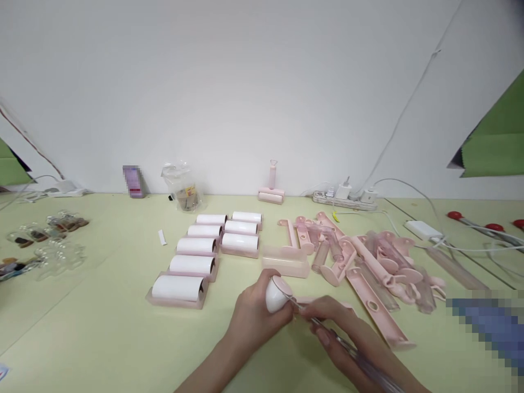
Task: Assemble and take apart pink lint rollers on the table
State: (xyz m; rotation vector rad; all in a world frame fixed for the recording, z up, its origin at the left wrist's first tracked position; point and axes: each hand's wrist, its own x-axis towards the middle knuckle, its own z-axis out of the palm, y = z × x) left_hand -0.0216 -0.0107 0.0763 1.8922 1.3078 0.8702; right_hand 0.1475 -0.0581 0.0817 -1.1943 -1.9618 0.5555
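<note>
My left hand (256, 311) is closed around a lint roller (275, 297) with a white roll and a pink end. In my right hand (344, 333) is a screwdriver (317, 323) with a thin metal shaft and a clear handle. Its tip meets, or lies very near, the roller's pink end; my fingers partly hide the spot. A pink plastic part shows behind my hands. Just beyond them lies a translucent pink cover (285, 263). Several white rolls (192, 266) rest in pink covers to the left, in two columns.
Pink frames (373, 305) and clear tubes are heaped on the right. An assembled lint roller (272, 188) stands by the wall. Also there are a power strip (346, 202) with cables, a plastic bag (184, 188), a phone (134, 181) and red-ended tools (454, 215).
</note>
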